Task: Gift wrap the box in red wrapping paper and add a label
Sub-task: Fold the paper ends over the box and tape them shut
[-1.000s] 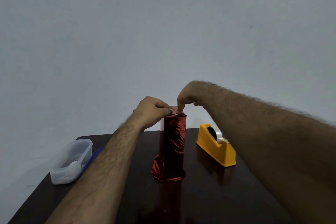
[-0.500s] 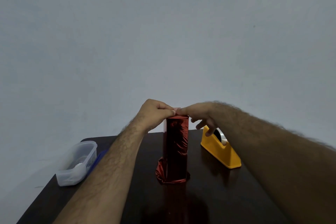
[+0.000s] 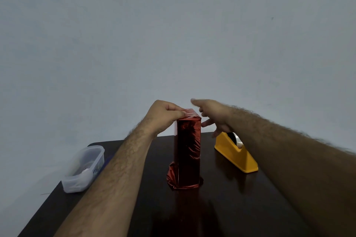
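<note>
A tall box wrapped in shiny red paper stands upright in the middle of the dark table. Loose red paper bunches around its base. My left hand grips the box's top left edge, thumb and fingers pressing the folded paper down. My right hand hovers just right of the box top with its fingers spread and nothing in it; the thumb is close to the box's right edge. No label is in view.
A yellow tape dispenser with a roll of clear tape sits right of the box, partly behind my right forearm. A translucent plastic container rests at the table's left edge. A plain grey wall stands behind.
My right hand has lifted off the box top and pulled away to the right with its fingers spread. The left hand stays on the top of the box.
</note>
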`<action>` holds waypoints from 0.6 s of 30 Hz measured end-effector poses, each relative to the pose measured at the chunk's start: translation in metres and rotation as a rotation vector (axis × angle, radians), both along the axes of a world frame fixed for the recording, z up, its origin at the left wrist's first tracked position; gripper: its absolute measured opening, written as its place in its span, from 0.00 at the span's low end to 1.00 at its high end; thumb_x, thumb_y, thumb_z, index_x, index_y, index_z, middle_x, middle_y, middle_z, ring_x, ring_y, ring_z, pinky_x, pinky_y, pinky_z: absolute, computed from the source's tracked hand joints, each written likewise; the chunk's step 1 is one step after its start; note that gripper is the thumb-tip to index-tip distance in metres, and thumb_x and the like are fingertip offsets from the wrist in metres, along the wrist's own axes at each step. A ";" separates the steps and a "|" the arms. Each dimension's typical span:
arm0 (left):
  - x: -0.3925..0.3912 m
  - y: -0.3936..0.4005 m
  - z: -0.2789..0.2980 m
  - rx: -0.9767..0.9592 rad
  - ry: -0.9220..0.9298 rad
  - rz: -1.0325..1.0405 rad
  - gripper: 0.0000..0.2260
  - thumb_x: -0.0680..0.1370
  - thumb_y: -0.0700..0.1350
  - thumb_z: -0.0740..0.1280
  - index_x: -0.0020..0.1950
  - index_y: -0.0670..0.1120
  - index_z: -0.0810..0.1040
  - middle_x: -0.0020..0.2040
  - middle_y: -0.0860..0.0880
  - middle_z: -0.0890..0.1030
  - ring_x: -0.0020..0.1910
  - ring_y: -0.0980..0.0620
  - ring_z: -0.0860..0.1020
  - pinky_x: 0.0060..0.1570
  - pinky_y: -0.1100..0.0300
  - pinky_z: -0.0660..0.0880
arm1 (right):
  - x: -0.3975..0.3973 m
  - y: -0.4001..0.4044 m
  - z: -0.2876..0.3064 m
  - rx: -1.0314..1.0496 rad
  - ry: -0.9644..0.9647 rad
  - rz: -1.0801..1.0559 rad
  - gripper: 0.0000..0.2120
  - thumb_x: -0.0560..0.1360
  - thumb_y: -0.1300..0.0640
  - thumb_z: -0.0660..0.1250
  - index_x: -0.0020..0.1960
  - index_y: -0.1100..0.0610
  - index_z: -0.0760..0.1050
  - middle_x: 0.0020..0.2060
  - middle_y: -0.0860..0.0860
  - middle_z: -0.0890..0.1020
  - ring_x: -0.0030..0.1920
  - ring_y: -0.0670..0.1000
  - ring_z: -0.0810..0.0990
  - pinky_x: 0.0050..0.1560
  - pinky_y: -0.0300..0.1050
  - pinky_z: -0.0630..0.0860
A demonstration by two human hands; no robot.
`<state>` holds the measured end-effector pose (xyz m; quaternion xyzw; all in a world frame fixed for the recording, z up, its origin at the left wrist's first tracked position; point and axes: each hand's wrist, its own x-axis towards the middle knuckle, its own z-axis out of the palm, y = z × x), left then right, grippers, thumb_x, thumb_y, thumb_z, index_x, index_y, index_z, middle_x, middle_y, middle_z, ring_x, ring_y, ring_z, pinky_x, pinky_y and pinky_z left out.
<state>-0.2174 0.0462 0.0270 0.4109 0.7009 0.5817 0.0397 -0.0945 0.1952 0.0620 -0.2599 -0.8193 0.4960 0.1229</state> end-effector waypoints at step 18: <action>0.023 0.015 -0.012 0.107 0.078 0.187 0.08 0.83 0.47 0.71 0.54 0.51 0.90 0.53 0.58 0.89 0.59 0.62 0.84 0.69 0.55 0.78 | 0.011 -0.014 -0.037 0.173 0.472 -0.205 0.30 0.82 0.31 0.57 0.60 0.56 0.80 0.53 0.49 0.83 0.55 0.52 0.81 0.58 0.50 0.78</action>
